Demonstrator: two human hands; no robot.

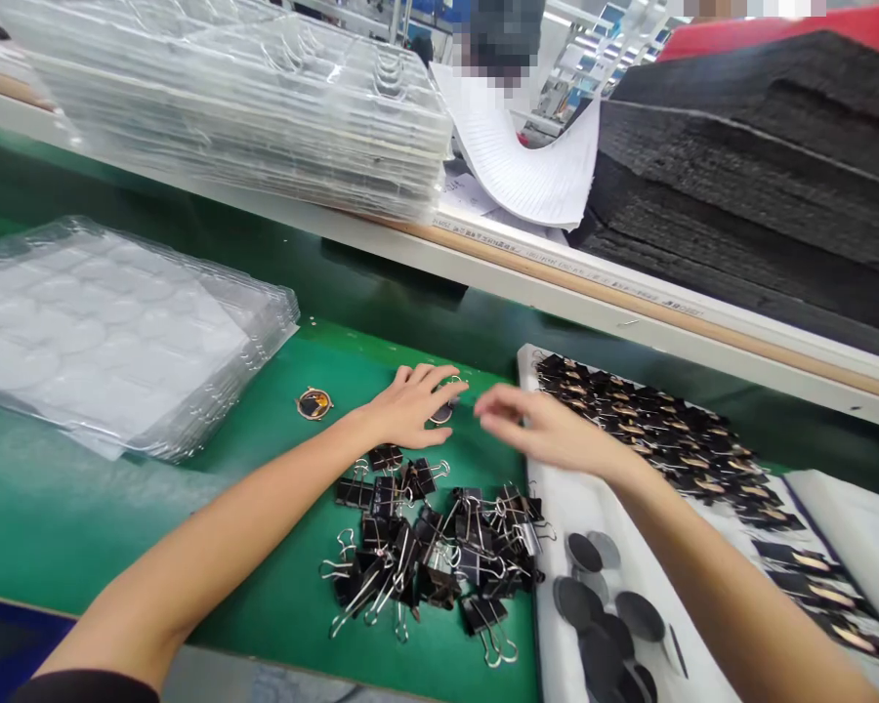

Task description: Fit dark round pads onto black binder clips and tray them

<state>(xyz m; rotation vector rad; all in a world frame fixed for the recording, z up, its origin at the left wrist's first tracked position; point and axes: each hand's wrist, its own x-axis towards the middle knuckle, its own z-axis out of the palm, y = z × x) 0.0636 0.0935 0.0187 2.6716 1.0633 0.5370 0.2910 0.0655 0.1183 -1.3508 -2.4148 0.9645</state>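
The round dark piece (pixel 441 412) lies on the green tabletop (pixel 264 547) in the gap between the thumb and forefinger of your left hand (pixel 408 405), partly covered by them. Those fingers are spread apart above and around it, and you aren't visibly pinching it; whether a fingertip touches its edge, you can't tell from here. Your right hand (pixel 542 425) is just to the right of that piece, well clear of the tabletop's front edge, with its fingers loosely curled toward your left hand; blur keeps you from telling whether its tips meet or hold anything small. Nearer to you lies a heap of black binder clips (pixel 425 552), their wire handles pointing every way. Left of your left hand is a round ornament (pixel 314 403) with a dark and orange face, and farther left a stack of clear molded trays (pixel 103 332). Under your right forearm, a white padded board (pixel 557 586) bears loose dark discs (pixel 597 625), with rows of clipped pieces (pixel 645 430) toward its far side. Beyond, the shelf (pixel 476 266) holds more clear trays (pixel 264 117), a curved stack of white sheets (pixel 531 181) and thick black sheets (pixel 762 176).
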